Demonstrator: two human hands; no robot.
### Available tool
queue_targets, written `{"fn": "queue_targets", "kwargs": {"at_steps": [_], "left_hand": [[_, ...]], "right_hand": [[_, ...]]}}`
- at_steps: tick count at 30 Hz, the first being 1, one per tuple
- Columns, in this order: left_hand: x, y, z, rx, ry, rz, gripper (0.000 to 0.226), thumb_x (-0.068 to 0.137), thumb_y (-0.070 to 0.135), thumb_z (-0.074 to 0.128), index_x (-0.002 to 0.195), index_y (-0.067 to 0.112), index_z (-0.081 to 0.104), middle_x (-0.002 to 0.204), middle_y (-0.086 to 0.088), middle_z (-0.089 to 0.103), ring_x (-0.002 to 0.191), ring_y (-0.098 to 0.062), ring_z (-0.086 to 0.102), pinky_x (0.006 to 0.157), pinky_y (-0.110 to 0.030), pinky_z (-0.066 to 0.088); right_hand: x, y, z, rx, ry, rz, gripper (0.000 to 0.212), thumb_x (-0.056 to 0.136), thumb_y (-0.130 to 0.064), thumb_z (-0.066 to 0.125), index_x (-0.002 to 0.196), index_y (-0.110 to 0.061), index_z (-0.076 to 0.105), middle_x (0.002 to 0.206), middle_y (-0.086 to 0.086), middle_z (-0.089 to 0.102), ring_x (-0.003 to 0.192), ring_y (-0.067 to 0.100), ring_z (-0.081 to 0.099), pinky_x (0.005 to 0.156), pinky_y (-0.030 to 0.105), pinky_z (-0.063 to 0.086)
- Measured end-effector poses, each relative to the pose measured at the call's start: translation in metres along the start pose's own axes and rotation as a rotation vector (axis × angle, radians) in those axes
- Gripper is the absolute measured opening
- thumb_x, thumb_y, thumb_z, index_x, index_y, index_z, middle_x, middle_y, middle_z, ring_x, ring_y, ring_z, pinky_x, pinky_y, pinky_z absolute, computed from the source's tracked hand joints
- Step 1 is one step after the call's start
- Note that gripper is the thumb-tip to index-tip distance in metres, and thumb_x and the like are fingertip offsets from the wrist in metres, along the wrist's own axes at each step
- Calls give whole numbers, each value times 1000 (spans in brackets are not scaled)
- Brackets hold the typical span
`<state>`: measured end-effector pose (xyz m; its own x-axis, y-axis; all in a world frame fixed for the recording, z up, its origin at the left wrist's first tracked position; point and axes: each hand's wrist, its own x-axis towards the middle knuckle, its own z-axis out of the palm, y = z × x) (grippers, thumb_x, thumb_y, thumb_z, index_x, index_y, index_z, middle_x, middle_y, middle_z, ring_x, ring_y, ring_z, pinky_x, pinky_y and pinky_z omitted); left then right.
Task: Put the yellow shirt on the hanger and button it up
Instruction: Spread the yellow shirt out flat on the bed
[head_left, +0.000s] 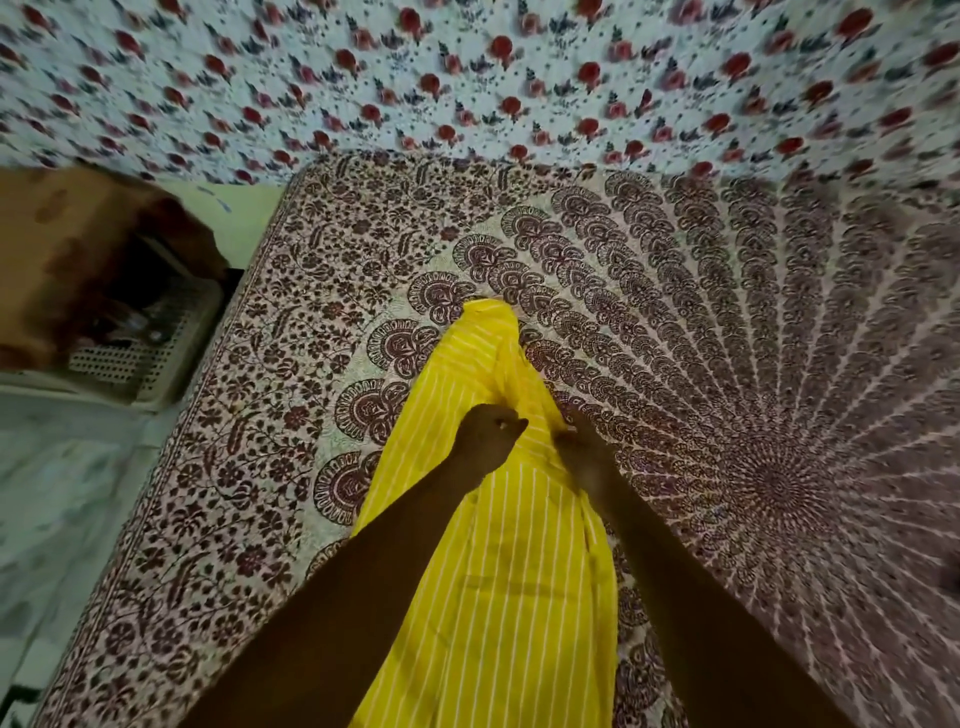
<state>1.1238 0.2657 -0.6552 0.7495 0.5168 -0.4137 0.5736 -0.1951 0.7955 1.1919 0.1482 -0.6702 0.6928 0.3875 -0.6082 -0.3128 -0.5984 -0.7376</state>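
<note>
Dim, edges blurred, wide-angle warped.

The yellow shirt (498, 571) is cut off below, and shadow hides how the right hand (582, 453) lies.

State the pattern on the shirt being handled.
The yellow shirt has thin white stripes running along its length; the head view shows it.

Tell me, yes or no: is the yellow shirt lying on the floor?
No, the yellow shirt lies stretched out on the patterned bedspread, not on the floor.
</note>
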Motion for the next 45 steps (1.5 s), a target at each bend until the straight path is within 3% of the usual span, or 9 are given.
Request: {"fn": "queue_targets", "kwargs": {"at_steps": [4, 9, 17, 24, 28, 32, 38, 41, 45], "left_hand": [[-16, 12, -19, -485, 183, -132, 11, 76, 1, 72, 73, 4, 62, 56, 1, 58, 44, 0, 51, 54, -21, 42], [-53, 41, -63, -723, 32, -250, 31, 81, -12, 54, 96, 16, 50, 72, -1, 58, 51, -8, 49, 44, -16, 38], [-149, 73, -129, -452, -96, -30, 24, 84, -12, 46, 80, 2, 65, 61, 10, 70, 57, 1, 65, 51, -9, 47], [-219, 78, -185, -18, -60, 202, 59, 82, -20, 43, 59, 26, 73, 95, -10, 72, 93, -22, 65, 85, -29, 53], [-266, 97, -209, 538, 66, 246, 37, 89, -1, 44, 93, 21, 74, 115, -12, 66, 101, -28, 62, 83, -28, 47], [-316, 131, -227, 367, 288, 391, 13, 85, 11, 61, 85, 12, 74, 90, -7, 71, 77, -18, 62, 54, -14, 40], [-392, 171, -256, 156, 252, 691, 34, 80, 0, 67, 72, 33, 62, 88, 7, 64, 97, -21, 60, 92, -38, 46], [-413, 192, -265, 302, 142, 709, 62, 83, -14, 49, 68, 42, 71, 103, -9, 69, 103, -30, 61, 97, -46, 46], [-452, 229, -264, 388, 187, 688, 19, 88, 4, 57, 96, 10, 73, 100, -1, 66, 90, -12, 59, 83, -25, 44]], "right_hand": [[-10, -10, 2, 250, -24, 73, 55, 85, -48, 60, 105, 3, 64, 106, 16, 67, 92, 21, 59, 79, 40, 54], [-30, -23, -11, 349, -45, 215, 91, 41, -84, 67, 100, -14, 69, 105, 10, 70, 94, 28, 67, 91, 47, 52], [-110, -38, -35, 408, -173, 113, 5, 83, -16, 66, 80, -17, 62, 58, 1, 68, 48, 12, 64, 46, 20, 50], [-202, -70, -66, -38, 55, -342, 8, 79, -13, 72, 85, -8, 71, 93, 17, 71, 79, 27, 68, 82, 47, 54], [-268, -99, -86, -428, 265, -455, 28, 83, -33, 68, 78, -6, 70, 74, 14, 67, 72, 28, 62, 72, 39, 47], [-338, -122, -112, -412, 380, -644, 32, 86, -27, 65, 65, -4, 64, 55, 11, 52, 56, 17, 47, 62, 30, 32], [-457, -156, -141, -218, 393, -789, 20, 82, 7, 57, 98, -1, 66, 87, 10, 64, 61, -5, 55, 56, 19, 42], [-504, -165, -156, -156, 399, -764, 27, 73, -9, 62, 100, -8, 64, 92, 15, 65, 72, 16, 60, 71, 33, 52], [-557, -174, -182, -439, 451, -704, 21, 73, -28, 78, 89, -14, 72, 73, 1, 66, 65, 5, 59, 60, 22, 48]]}}
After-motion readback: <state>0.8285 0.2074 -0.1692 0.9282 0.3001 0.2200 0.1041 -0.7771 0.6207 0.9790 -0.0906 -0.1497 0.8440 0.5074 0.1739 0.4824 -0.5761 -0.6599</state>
